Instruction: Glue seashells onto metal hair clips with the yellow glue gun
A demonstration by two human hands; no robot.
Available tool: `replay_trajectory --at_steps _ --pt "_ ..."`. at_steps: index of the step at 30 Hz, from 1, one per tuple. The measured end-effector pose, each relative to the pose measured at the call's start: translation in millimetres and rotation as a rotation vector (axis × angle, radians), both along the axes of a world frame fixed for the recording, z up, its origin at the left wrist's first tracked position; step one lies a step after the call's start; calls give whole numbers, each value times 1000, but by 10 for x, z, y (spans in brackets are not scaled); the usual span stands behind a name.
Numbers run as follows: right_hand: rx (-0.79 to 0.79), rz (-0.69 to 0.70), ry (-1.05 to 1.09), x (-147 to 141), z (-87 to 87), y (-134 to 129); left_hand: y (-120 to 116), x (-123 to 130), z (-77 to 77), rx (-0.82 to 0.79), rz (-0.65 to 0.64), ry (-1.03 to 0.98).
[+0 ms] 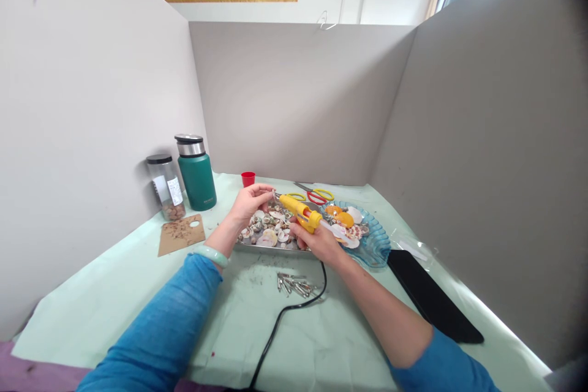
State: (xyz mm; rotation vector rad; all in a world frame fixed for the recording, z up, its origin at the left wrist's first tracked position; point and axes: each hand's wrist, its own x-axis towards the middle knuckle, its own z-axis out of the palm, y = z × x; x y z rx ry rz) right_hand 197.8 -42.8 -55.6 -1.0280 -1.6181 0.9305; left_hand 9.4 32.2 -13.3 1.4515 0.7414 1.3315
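My right hand (316, 244) is wrapped round the grip of a yellow hot glue gun (298, 209), its nozzle pointing to the upper left and a pale glue stick out of its back. At the nozzle's tip, my left hand (253, 201) pinches a small pale thing that I cannot make out. Below both hands lies a metal tray (271, 250) full of small seashells (267, 237). A black cord (278, 318) runs from below the right hand to the front edge. Several silver metal clips (296, 285) lie in a loose pile in front of the tray.
To the right stand a blue scalloped dish (377, 245) with larger shells and a black flat board (434, 297). Scissors (319, 196) and a red cup (248, 179) are behind. At left are a green flask (197, 177), a jar (166, 190) and brown card (182, 234). Grey panels enclose the table.
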Motion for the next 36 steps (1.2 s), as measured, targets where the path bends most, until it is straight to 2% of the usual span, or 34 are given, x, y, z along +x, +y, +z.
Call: replay_trajectory --at_steps 13,36 --pt "49 -42 -66 -2 -36 16 -36 15 33 -33 28 1" --pt "49 -55 -35 6 -70 41 -30 17 26 -17 29 34"
